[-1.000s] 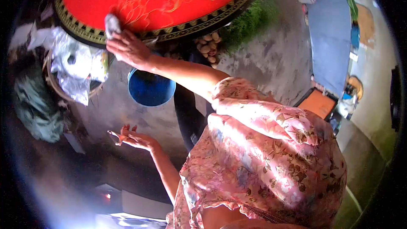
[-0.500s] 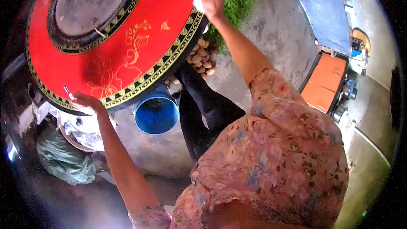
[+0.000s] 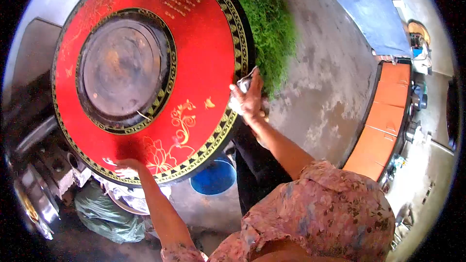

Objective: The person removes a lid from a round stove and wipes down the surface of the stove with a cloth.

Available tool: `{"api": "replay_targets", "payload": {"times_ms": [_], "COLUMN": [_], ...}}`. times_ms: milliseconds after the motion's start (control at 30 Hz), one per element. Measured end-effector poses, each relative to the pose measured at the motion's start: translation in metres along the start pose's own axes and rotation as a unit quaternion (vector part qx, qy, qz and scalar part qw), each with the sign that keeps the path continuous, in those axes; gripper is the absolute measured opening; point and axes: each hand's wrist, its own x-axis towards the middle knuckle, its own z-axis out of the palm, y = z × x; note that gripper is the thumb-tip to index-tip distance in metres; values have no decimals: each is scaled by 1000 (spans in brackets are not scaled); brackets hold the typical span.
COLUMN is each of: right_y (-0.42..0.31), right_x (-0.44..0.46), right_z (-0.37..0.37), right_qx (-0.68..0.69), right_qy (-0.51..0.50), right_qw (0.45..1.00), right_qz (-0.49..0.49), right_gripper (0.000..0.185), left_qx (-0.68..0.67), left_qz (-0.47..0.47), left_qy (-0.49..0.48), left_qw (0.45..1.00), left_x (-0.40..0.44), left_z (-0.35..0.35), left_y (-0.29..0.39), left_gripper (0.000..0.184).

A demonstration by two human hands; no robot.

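Observation:
A large round table (image 3: 201, 60) with a glossy red top, gold flower drawings and a black-and-gold border fills the upper left. A dark, stained disc (image 3: 121, 68) sits at its centre. My right hand (image 3: 251, 99) is closed around a crumpled whitish cloth (image 3: 236, 106) at the table's right border. At the lower left border, my left hand (image 3: 128, 168) grips the table's edge, with its fingers partly lost in glare. A small, thin whitish thing (image 3: 109, 161) shows by those fingertips; I cannot make out what it is.
Feathery green plants (image 3: 272, 29) lie right of the table. Below its edge stand a blue bucket (image 3: 213, 177) and a green plastic bag (image 3: 109, 213). Orange cabinets (image 3: 383, 121) line the right side, beyond grey floor. A metal basin (image 3: 39, 199) is at far left.
The view has shifted, so the table shows lower and more fully. My right hand with the cloth has come down along the right border. My left hand stays at the lower left edge.

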Motion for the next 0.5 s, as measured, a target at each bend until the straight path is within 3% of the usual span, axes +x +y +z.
{"api": "replay_targets", "payload": {"times_ms": [33,67,100,200,233,267,367,500], "right_y": [-1,-1,0,-19,-28,-35,-79,-146], "right_x": [33,68,100,204,235,265,331,411], "right_z": [1,2,5,24,35,47,90,156], "right_qx": [5,8,-4,-24,-55,-79,-140,-159], "right_qy": [-5,-11,-17,-30,-24,-26,-11,-2], "right_qw": [1000,1000,999,996,993,985,981,959], "right_qz": [-6,-12,-32,-85,-103,-150,-132,-234], "right_gripper": [113,114,112,108,107,105,100,98], "left_qx": [7,53,35,-65,-64,-23,-44,-61], "left_qz": [-16,42,36,-72,-64,-6,-89,-113], "left_qy": [-2,44,34,-4,24,-64,-35,-62], "left_qw": [1000,997,998,995,996,998,994,990], "left_x": [-1,-3,-4,-6,-9,-5,-7,-8], "left_z": [25,11,6,-2,3,-12,-20,-21], "left_y": [-8,-3,-1,6,7,7,17,22], "left_gripper": [24,24,25,30,33,37,32,33]}}
